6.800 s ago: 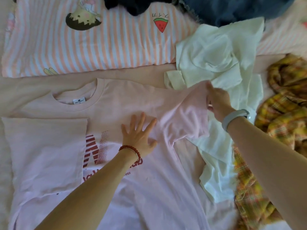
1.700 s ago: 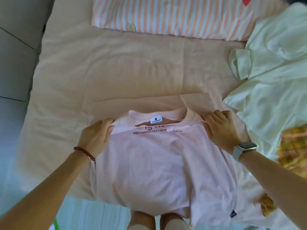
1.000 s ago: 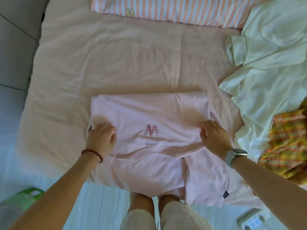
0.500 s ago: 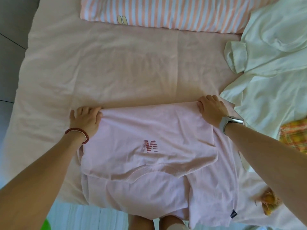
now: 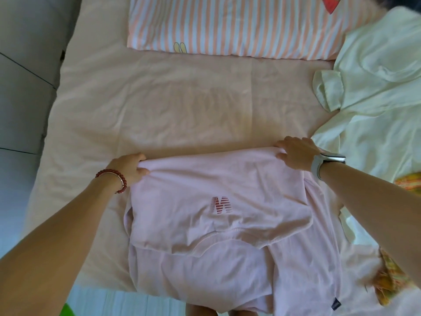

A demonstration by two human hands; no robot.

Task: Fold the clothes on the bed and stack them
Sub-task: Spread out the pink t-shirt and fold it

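Both forearms bare, no sleeves in view. Left hand (image 5: 128, 166): red beaded bracelet (image 5: 114, 179) round wrist, beads round and glossy. Right hand (image 5: 295, 155): smartwatch (image 5: 328, 161) on wrist, pale grey band, rounded rectangular case. Bare legs (image 5: 198, 312) partly showed at near edge.

T-shirt (image 5: 218, 224) on bed (image 5: 159, 106), pillow (image 5: 227, 26) behind, shirt (image 5: 376, 87) right.

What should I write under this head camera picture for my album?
Both hands, left hand and right hand, grip the far edge of a half-folded pink T-shirt on the bed.
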